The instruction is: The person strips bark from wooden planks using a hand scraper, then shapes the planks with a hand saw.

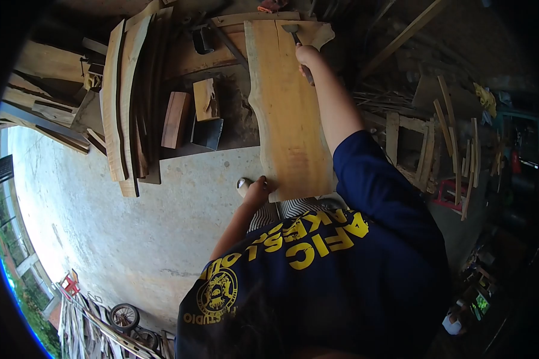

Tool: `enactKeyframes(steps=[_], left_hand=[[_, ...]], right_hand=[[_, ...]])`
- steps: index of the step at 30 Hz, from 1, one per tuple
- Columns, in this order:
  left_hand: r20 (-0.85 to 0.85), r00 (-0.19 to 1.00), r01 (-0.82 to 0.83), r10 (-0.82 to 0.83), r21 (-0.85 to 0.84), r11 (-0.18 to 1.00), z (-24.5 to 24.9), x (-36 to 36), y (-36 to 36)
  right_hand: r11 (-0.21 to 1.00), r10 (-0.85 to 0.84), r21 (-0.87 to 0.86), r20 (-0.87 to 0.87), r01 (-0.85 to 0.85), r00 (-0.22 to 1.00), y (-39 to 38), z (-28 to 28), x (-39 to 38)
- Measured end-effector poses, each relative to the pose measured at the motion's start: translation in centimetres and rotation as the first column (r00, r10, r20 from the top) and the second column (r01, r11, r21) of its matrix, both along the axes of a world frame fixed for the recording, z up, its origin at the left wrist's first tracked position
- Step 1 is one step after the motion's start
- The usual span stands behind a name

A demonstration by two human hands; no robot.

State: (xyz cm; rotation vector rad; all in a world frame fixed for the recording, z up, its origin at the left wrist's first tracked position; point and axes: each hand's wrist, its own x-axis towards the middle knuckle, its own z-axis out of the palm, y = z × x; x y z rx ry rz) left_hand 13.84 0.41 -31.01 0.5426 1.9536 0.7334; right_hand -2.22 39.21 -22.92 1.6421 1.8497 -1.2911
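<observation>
A wide wooden slab [290,113] with wavy edges lies lengthwise in front of me, its near end close to my body. My right hand [306,57] is wrapped round the handle of a tool with a flat dark head [290,28], which rests over the slab's far end, near a crack in the wood. At the slab's near left corner, my left hand [259,190] is closed on the edge, with the fingers partly hidden.
Long boards [123,102] are stacked at the left, beside a reddish block [176,119] and a yellowish block [206,99]. Wood strips [452,137] and a red stool [446,194] stand at the right. A wheel [124,317] shows at the lower left.
</observation>
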Motion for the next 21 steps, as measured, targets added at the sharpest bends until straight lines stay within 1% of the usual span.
enactKeyframes(steps=[1, 3, 5, 7, 10, 13, 14, 15, 16, 17, 19, 20, 21], left_hand=[[0.010, 1.000, -0.001, 0.001, -0.004, 1.000, -0.1, 0.1, 0.0], [-0.003, 1.000, -0.022, 0.022, 0.009, 1.000, -0.4, 0.5, -0.1], [-0.013, 0.999, -0.048, 0.048, 0.021, 0.999, -0.8, 0.9, -0.1], [0.029, 0.998, -0.050, 0.049, 0.029, 0.998, -1.3, 0.8, -0.4], [0.021, 0.998, -0.067, 0.067, 0.004, 0.998, -1.5, 0.9, -1.2], [0.005, 0.996, -0.088, 0.088, -0.007, 0.996, -1.8, 1.4, -2.4], [0.007, 0.995, -0.096, 0.096, -0.004, 0.995, -1.9, 1.9, -2.9], [0.036, 0.995, -0.095, 0.093, 0.035, 0.995, -1.9, 2.4, -3.3], [0.064, 0.994, -0.095, 0.090, 0.074, 0.993, -1.9, 2.7, -3.8], [0.065, 0.993, -0.103, 0.098, 0.072, 0.992, -1.8, 2.9, -4.2], [0.128, 0.991, -0.042, 0.033, 0.068, 0.997, -1.9, 3.5, -4.9], [0.060, 0.997, -0.055, 0.057, -0.035, 0.998, -1.9, 4.1, -4.9], [0.064, 0.996, -0.056, 0.058, -0.035, 0.998, -2.0, 4.2, -4.9]], right_hand=[[1.000, 0.007, 0.001, 0.002, -0.007, 1.000, 0.0, -0.2, -0.2], [1.000, -0.001, 0.026, -0.054, 0.002, 0.999, -0.4, -0.5, -0.3], [0.999, -0.002, 0.032, -0.054, 0.004, 0.999, -1.0, -0.4, 0.3], [0.999, 0.007, 0.035, -0.061, -0.005, 0.998, -2.1, 0.1, 0.9], [0.999, 0.050, 0.006, -0.083, -0.050, 0.995, -4.6, 1.4, 4.1], [0.998, 0.059, -0.032, -0.074, -0.062, 0.995, -9.2, 1.9, 9.1], [0.999, 0.043, -0.012, -0.087, -0.044, 0.995, -10.8, 0.7, 10.8], [1.000, 0.025, 0.007, -0.101, -0.025, 0.995, -12.4, -0.8, 12.4], [0.999, 0.018, 0.029, -0.097, -0.016, 0.995, -14.0, -1.3, 13.8], [0.999, 0.012, 0.050, -0.093, -0.008, 0.996, -15.2, -1.6, 14.7], [0.999, 0.035, 0.016, -0.044, -0.034, 0.998, -15.1, -0.1, 14.4], [0.998, 0.059, -0.035, -0.025, -0.060, 0.998, -14.0, 0.1, 13.9], [0.993, 0.083, -0.082, -0.009, -0.083, 0.997, -12.9, 0.3, 13.1]])
